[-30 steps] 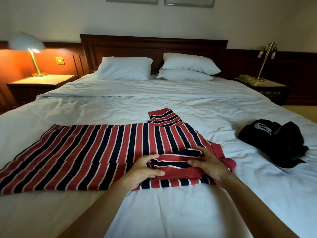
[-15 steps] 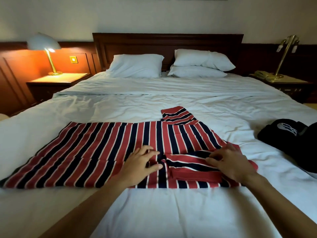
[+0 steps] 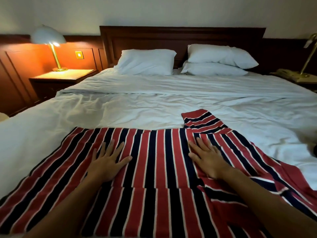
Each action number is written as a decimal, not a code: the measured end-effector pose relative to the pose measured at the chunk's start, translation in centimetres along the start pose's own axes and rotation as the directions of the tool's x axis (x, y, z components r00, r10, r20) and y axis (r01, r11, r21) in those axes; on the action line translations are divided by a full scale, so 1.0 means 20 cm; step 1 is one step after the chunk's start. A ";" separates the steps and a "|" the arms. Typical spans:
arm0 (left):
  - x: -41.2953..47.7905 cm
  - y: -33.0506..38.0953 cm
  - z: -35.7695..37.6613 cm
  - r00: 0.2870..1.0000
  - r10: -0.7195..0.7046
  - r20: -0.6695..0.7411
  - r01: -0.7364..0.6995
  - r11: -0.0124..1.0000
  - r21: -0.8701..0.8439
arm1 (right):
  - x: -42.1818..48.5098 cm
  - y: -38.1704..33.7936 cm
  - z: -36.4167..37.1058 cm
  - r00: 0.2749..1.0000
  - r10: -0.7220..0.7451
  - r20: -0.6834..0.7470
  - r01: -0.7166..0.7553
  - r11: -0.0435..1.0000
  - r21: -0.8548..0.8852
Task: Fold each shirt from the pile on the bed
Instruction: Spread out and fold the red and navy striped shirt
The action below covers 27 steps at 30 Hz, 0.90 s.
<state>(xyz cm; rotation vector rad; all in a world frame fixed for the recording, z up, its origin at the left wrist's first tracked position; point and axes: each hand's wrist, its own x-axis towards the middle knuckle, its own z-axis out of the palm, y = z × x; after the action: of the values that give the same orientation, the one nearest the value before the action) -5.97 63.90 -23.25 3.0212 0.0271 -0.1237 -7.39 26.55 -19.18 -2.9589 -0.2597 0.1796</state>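
A lit lamp (image 3: 49, 43) glows at ten o'clock. My left hand (image 3: 107, 160) lies flat, fingers apart, gripping nothing, on the striped shirt (image 3: 154, 169) spread across the bed (image 3: 154, 103) at six o'clock. My right hand (image 3: 208, 156) presses open-palmed on the same shirt, whose sleeve (image 3: 200, 120) points to one o'clock. A dark garment (image 3: 314, 148) edges in at three o'clock.
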 end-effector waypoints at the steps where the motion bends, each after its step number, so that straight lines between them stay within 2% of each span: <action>1: 0.06 -0.02 0.00 1.000 0.007 -0.018 -0.007 1.000 -0.007 | 0.10 -0.02 0.03 0.998 -0.058 0.006 0.058 0.998 0.006; 6: 0.37 -0.17 -0.02 0.978 0.141 -0.153 -0.140 0.990 0.016 | 0.55 -0.06 0.02 0.961 -0.266 -0.078 0.267 0.964 -0.009; 8: 0.47 -0.22 -0.04 0.934 0.259 -0.246 -0.256 0.966 0.045 | 0.68 -0.05 -0.05 0.952 -0.302 -0.056 0.297 0.952 -0.080; 10: 0.53 -0.25 -0.09 0.861 0.387 -0.330 -0.386 0.920 0.073 | 0.76 -0.02 -0.13 0.961 -0.275 -0.026 0.258 0.929 -0.265; 13: 0.53 -0.26 -0.15 0.740 0.539 -0.403 -0.527 0.836 0.152 | 0.74 0.02 -0.30 0.973 -0.228 0.046 0.213 0.797 -0.566; 15: 0.47 -0.27 -0.22 0.676 0.608 -0.416 -0.559 0.791 0.249 | 0.65 0.07 -0.41 0.981 -0.184 0.067 0.178 0.694 -0.697; 17: 0.40 -0.31 -0.26 0.639 0.650 -0.411 -0.562 0.759 0.329 | 0.54 0.13 -0.46 0.992 -0.116 0.045 0.111 0.651 -0.751; 20: 0.22 -0.38 -0.37 0.616 0.698 -0.365 -0.567 0.714 0.410 | 0.31 0.13 -0.50 0.996 -0.085 0.007 0.065 0.694 -0.718; 22: 0.11 -0.43 -0.41 0.600 0.745 -0.293 -0.574 0.655 0.491 | 0.16 0.10 -0.48 0.996 -0.083 -0.016 0.045 0.684 -0.728; 24: -0.02 -0.49 -0.43 0.609 0.757 -0.236 -0.543 0.615 0.572 | -0.02 0.07 -0.44 1.000 0.006 -0.004 -0.007 0.671 -0.742; 27: -0.19 -0.56 -0.43 0.740 0.643 -0.196 -0.436 0.681 0.589 | -0.23 0.05 -0.41 0.994 0.100 0.050 -0.025 0.637 -0.770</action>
<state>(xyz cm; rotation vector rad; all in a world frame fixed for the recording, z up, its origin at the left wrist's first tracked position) -9.27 75.96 -15.65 3.3207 -1.0536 0.6361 -10.71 23.55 -10.88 -3.8391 -0.3032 0.2643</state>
